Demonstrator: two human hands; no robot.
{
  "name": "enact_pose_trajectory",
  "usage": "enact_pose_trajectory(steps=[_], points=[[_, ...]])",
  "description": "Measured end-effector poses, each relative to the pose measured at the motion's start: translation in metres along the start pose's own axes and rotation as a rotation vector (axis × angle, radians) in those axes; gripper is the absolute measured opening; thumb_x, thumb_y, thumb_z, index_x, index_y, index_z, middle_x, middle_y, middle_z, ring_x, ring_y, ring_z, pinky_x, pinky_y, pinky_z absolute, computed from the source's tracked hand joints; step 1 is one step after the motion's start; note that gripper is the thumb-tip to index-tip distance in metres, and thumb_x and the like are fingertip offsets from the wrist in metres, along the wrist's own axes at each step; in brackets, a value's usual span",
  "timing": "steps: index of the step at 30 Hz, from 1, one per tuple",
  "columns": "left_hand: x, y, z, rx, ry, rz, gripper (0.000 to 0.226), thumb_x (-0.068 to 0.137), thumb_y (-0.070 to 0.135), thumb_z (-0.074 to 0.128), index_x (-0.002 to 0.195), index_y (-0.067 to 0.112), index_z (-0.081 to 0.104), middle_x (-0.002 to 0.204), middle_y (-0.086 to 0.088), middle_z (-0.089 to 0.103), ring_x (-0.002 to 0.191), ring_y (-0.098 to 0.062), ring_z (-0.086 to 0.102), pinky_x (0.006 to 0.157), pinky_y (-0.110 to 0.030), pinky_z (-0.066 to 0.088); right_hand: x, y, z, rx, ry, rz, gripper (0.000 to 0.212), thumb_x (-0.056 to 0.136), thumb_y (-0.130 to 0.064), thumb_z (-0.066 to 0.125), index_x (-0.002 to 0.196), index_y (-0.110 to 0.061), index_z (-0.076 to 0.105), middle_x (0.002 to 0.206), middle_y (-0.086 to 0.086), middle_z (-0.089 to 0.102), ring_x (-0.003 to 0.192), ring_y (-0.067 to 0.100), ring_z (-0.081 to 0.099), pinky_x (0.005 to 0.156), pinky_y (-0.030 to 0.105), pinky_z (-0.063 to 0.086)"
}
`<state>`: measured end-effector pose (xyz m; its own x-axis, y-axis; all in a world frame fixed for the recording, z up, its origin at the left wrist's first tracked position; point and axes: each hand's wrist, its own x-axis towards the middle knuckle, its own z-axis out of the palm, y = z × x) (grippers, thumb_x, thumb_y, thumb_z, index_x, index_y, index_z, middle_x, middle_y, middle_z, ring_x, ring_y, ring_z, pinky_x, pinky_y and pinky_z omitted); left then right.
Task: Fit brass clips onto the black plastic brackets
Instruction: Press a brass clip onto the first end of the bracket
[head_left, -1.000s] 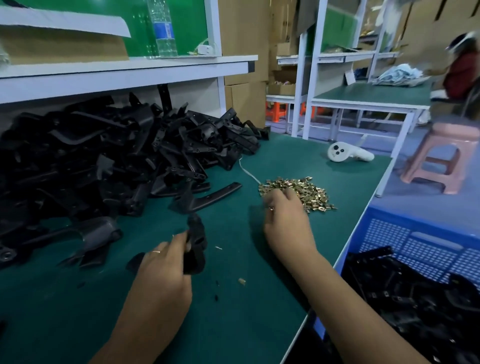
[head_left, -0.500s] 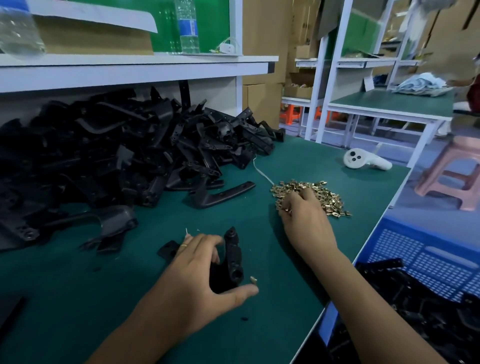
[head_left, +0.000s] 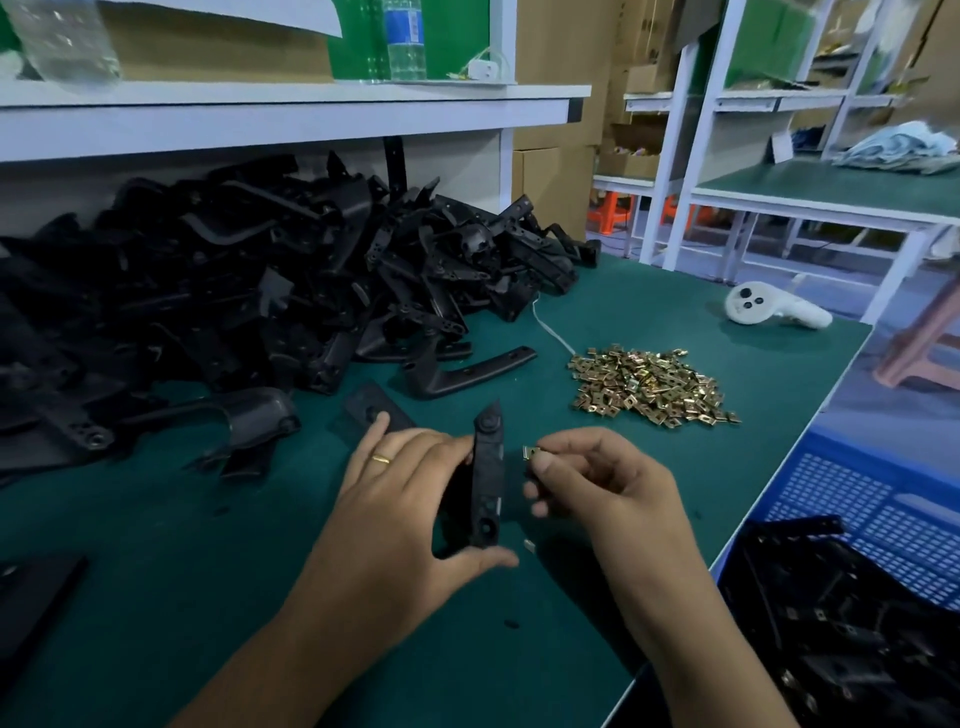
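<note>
Looking down from my head camera, I see my two forearms come in from the bottom edge, cut off below the elbows. My left hand (head_left: 400, 499) holds a black plastic bracket (head_left: 488, 486) upright above the green bench mat (head_left: 156, 571), thumb curled under its lower end and fingers wrapped round the far side, which hides much of the part; a gold ring (head_left: 382, 459) sits on one finger. My right hand (head_left: 597, 483) pinches a small brass clip (head_left: 531, 453) between thumb and forefinger, just beside the bracket's right edge; whether the clip touches the bracket I cannot tell. The other right fingers curl inward, hiding anything in the palm. One stray clip (head_left: 530, 545) lies on the mat below the bracket.

At the right edge a blue perforated crate (head_left: 857, 499) holds more black parts, only partly in frame and dark. A flat black part (head_left: 374, 410) lies just beyond my left fingers. Farther out, the pile of brass clips (head_left: 649, 387) sits right of centre, and a big heap of black brackets (head_left: 234, 291) fills the left, its pieces too tangled to separate. A white handheld controller (head_left: 774, 307) rests near the bench's far corner. On the white shelf (head_left: 291, 111) above, a water bottle (head_left: 406, 39) is cut off at the top.
</note>
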<state>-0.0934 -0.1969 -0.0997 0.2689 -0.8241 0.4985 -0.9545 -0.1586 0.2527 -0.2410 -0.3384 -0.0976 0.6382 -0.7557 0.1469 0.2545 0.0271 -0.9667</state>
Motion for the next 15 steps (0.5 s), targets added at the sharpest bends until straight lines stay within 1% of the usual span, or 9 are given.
enact_pose_trajectory(steps=[1, 3, 7, 10, 12, 15], points=[[0.0009, -0.0012, 0.0012, 0.016, 0.026, 0.009, 0.089, 0.076, 0.082, 0.062, 0.141, 0.022, 0.05, 0.129, 0.015, 0.057, 0.131, -0.011, 0.048, 0.126, -0.046, 0.019, -0.0038, 0.0006, 0.0026, 0.036, -0.016, 0.011, 0.005, 0.091, -0.006, 0.073, 0.095, -0.003, 0.073, 0.078, 0.019, 0.072, 0.064, 0.019, 0.068, 0.063, 0.023, 0.056], [0.0017, -0.002, 0.0031, 0.039, 0.05, 0.027, 0.089, 0.074, 0.078, 0.067, 0.14, 0.021, 0.049, 0.129, 0.011, 0.059, 0.13, -0.014, 0.05, 0.125, -0.05, 0.021, -0.0051, 0.0002, 0.0044, 0.056, -0.047, 0.03, 0.007, 0.094, -0.01, 0.071, 0.093, -0.003, 0.073, 0.078, 0.017, 0.072, 0.064, 0.019, 0.065, 0.061, 0.023, 0.055], [0.0028, -0.0013, 0.0066, 0.089, 0.048, 0.063, 0.091, 0.072, 0.073, 0.07, 0.141, 0.018, 0.048, 0.131, 0.007, 0.06, 0.133, -0.017, 0.05, 0.124, -0.053, 0.023, -0.001, -0.0012, 0.0024, 0.075, -0.038, 0.058, 0.013, 0.091, -0.021, 0.07, 0.084, -0.011, 0.074, 0.077, 0.013, 0.07, 0.064, 0.019, 0.061, 0.056, 0.024, 0.05], [0.0034, -0.0002, 0.0061, 0.095, 0.034, 0.064, 0.091, 0.072, 0.073, 0.069, 0.142, 0.018, 0.048, 0.132, 0.006, 0.06, 0.134, -0.016, 0.048, 0.124, -0.052, 0.021, -0.001, -0.0004, 0.0019, 0.081, -0.048, 0.061, 0.019, 0.086, -0.028, 0.073, 0.085, -0.009, 0.074, 0.075, 0.013, 0.069, 0.061, 0.017, 0.059, 0.053, 0.023, 0.047], [0.0047, 0.0009, 0.0052, 0.109, 0.012, 0.068, 0.09, 0.073, 0.073, 0.068, 0.143, 0.019, 0.048, 0.134, 0.008, 0.06, 0.137, -0.014, 0.046, 0.124, -0.052, 0.02, -0.0013, 0.0, 0.0024, 0.058, -0.052, 0.067, 0.022, 0.086, -0.03, 0.074, 0.082, -0.009, 0.073, 0.072, 0.012, 0.068, 0.056, 0.016, 0.056, 0.051, 0.021, 0.046], [0.0055, 0.0026, 0.0051, 0.133, -0.017, 0.087, 0.091, 0.073, 0.074, 0.067, 0.144, 0.021, 0.046, 0.136, 0.009, 0.059, 0.14, -0.012, 0.044, 0.123, -0.054, 0.021, -0.0026, -0.0006, 0.0014, 0.043, -0.081, 0.059, 0.021, 0.091, -0.026, 0.074, 0.079, -0.008, 0.072, 0.068, 0.011, 0.067, 0.051, 0.016, 0.054, 0.05, 0.02, 0.046]])
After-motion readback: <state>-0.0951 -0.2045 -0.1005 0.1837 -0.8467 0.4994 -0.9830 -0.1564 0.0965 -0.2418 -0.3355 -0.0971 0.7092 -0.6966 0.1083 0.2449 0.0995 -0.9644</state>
